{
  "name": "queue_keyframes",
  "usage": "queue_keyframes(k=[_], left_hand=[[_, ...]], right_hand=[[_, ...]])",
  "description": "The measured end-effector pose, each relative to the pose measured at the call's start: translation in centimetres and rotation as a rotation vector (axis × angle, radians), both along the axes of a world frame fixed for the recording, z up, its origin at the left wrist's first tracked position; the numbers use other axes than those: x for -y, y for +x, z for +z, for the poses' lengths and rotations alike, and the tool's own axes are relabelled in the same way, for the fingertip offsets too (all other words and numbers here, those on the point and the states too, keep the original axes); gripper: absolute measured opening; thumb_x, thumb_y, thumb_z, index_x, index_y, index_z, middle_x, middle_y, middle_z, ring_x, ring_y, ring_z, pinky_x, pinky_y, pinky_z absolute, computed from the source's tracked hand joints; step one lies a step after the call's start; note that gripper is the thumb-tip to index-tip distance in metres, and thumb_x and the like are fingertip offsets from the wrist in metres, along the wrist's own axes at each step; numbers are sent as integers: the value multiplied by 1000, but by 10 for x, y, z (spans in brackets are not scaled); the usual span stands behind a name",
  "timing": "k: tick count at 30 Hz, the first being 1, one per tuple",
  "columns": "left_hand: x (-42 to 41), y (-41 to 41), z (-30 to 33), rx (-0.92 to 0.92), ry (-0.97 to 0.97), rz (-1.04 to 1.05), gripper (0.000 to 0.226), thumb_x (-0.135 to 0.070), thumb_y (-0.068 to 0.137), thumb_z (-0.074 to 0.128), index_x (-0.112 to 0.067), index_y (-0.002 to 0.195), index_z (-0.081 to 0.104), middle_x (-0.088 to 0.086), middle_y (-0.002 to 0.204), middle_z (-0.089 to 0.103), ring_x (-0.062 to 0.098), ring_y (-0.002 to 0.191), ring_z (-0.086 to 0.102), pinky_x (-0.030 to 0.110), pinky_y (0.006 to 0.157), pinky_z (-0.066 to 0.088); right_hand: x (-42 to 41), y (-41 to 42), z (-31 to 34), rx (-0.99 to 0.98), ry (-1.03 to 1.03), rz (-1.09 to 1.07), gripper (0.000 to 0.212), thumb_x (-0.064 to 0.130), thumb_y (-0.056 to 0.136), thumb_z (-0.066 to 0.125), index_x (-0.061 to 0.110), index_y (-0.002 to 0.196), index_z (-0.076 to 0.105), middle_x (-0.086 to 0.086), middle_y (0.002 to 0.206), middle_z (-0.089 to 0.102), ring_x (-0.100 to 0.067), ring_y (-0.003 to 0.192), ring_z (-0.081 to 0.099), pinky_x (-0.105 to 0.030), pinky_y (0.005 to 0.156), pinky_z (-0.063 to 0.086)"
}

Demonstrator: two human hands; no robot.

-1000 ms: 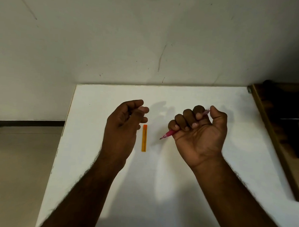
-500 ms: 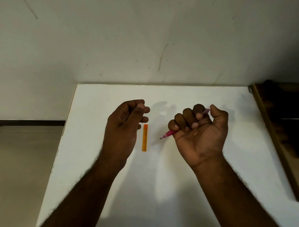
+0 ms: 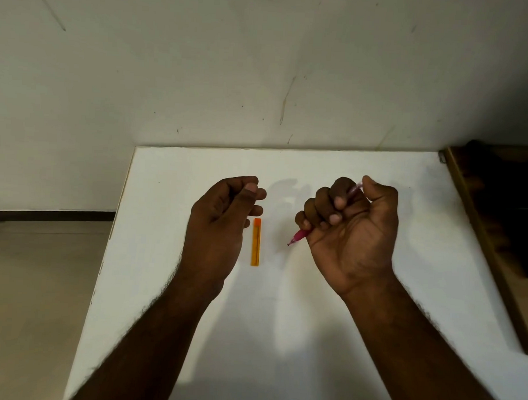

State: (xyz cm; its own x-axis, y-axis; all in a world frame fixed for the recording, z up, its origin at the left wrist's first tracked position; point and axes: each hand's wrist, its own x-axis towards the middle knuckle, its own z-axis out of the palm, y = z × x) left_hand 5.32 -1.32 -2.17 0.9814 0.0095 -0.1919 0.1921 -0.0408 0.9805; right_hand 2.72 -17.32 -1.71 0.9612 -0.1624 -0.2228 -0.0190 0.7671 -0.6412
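As the right hand grips a pen, the left hand curls.

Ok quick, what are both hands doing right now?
Left hand: fingers curled shut, thumb on fingertips, nothing visible in it.
Right hand: closed around a pink pen.

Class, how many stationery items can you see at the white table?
2. An orange case lies flat between the hands; a pink pen is gripped in the right hand. The left hand, fingers curled, might hide something thin.
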Motion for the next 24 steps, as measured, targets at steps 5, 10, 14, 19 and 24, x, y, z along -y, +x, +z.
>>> queue_keyframes(k=[5, 10, 14, 19, 24], left_hand=[[0, -1, 1, -9, -3, -3, 19, -28, 100, 57, -22, 109, 72, -8, 100, 79, 7, 82, 74, 23, 74, 57], [0, -1, 2, -17, -10, 0, 17, -28, 100, 57, -24, 105, 73, -7, 99, 79, 8, 82, 74, 24, 75, 56], [0, -1, 3, -13, 3, -3, 18, -29, 100, 56, -25, 105, 73, -9, 99, 79, 7, 82, 74, 22, 74, 56], [0, -1, 3, -14, 12, -4, 18, -29, 100, 57, -26, 104, 73, -9, 97, 79, 7, 82, 74, 23, 74, 56], [1, -1, 3, -16, 21, -7, 18, -31, 99, 57, -25, 103, 74, -10, 97, 79, 7, 82, 74, 25, 75, 56]], right_hand=[[-3, 1, 3, 20, -111, 4, 45, 35, 95, 33, 11, 60, 46, 0, 51, 34, -18, 54, 26, -35, 57, 28], [-4, 1, 2, 33, -265, 21, 39, 35, 90, 37, 15, 60, 52, 2, 53, 41, -19, 56, 28, -36, 59, 26], [-6, 1, 1, 49, -368, 82, 44, 35, 89, 34, 28, 53, 57, 6, 53, 41, -15, 55, 31, -37, 60, 24], [-7, 0, 1, 39, -327, 73, 43, 33, 90, 34, 26, 53, 56, 6, 53, 40, -14, 52, 33, -36, 61, 26], [-5, 1, 1, 15, -339, 82, 38, 35, 89, 36, 18, 58, 52, 4, 53, 39, -17, 56, 30, -36, 60, 26]])
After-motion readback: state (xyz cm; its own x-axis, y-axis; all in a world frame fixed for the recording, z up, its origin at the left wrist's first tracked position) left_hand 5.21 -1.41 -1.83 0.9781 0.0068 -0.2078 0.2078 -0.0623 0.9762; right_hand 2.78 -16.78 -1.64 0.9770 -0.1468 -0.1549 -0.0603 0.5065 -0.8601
